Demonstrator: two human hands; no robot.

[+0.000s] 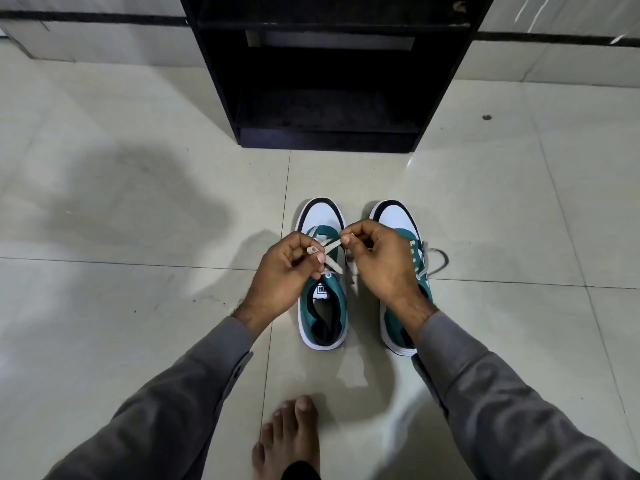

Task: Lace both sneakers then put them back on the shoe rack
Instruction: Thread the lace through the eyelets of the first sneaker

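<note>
The rack (329, 81) stands on the floor (138, 202), shelves dark. Both sneakers lie just before it, toes toward it. The left sneaker (322, 292) is in work; the right sneaker (398, 237) trails a loose loop. The left hand (280, 271) and right hand (381, 261) each pinch one end of the lace (330, 251), crossed over the tongue. Recommended: pull both ends evenly, keep the lace flat, then seat the cross snugly.

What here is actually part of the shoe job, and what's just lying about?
Part of the job:
- left sneaker, lace being worked
- right sneaker
- left hand and right hand, each pinching a lace end
- black shoe rack

Just there:
- bare foot
- dark speck on the floor tiles
</note>
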